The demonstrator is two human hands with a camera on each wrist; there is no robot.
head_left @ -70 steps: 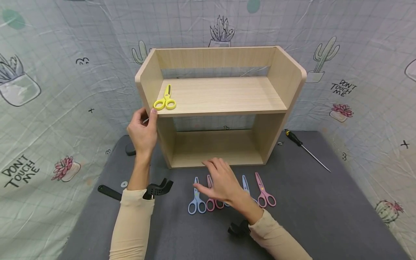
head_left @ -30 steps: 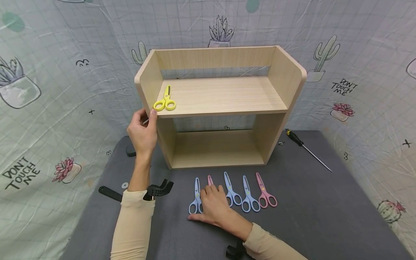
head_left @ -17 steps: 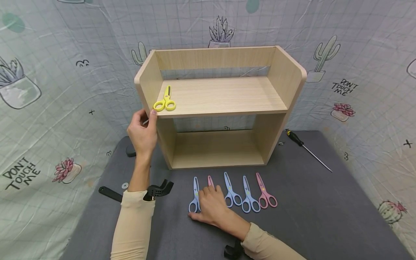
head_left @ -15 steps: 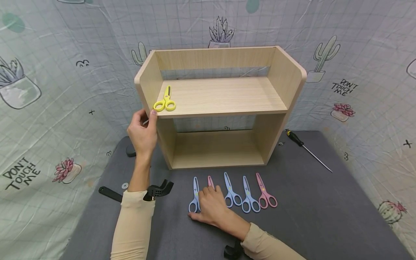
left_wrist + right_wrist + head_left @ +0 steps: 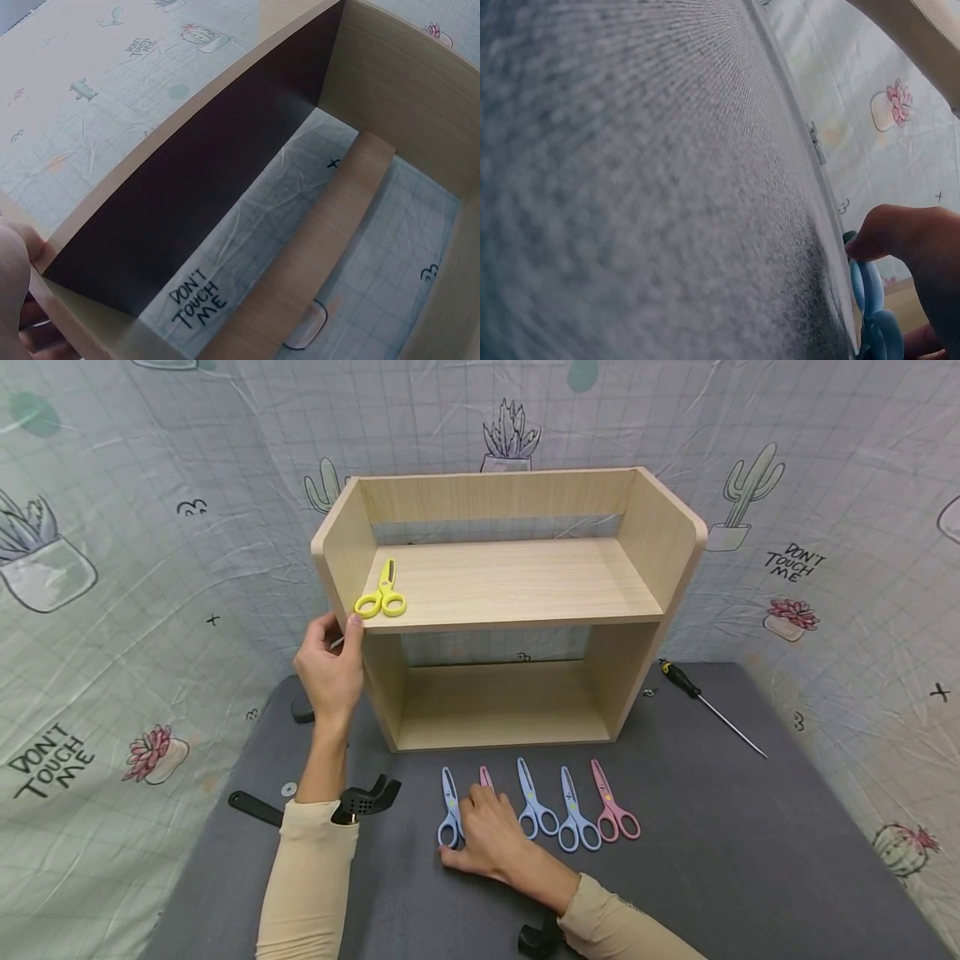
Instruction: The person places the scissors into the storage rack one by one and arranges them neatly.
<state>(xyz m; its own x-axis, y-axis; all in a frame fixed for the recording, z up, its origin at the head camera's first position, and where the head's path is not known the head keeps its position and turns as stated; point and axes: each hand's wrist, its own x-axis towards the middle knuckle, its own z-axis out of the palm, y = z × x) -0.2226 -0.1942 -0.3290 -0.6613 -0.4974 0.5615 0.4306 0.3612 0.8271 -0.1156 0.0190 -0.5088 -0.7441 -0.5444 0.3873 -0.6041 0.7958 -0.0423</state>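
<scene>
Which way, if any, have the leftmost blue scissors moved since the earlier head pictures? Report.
Yes: the leftmost blue scissors have turned slightly, tip swinging left relative to the shelf unit.

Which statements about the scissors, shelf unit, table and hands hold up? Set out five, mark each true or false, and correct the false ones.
1. The yellow scissors lie on the upper shelf of the shelf unit. True.
2. They lie at that shelf's right end. False: they lie at its left end.
3. The left hand holds the unit's left side. True.
4. The right hand touches the leftmost blue scissors on the table. True.
5. Only scissors lie on the table. False: a screwdriver lies there too, right of the unit.
</scene>
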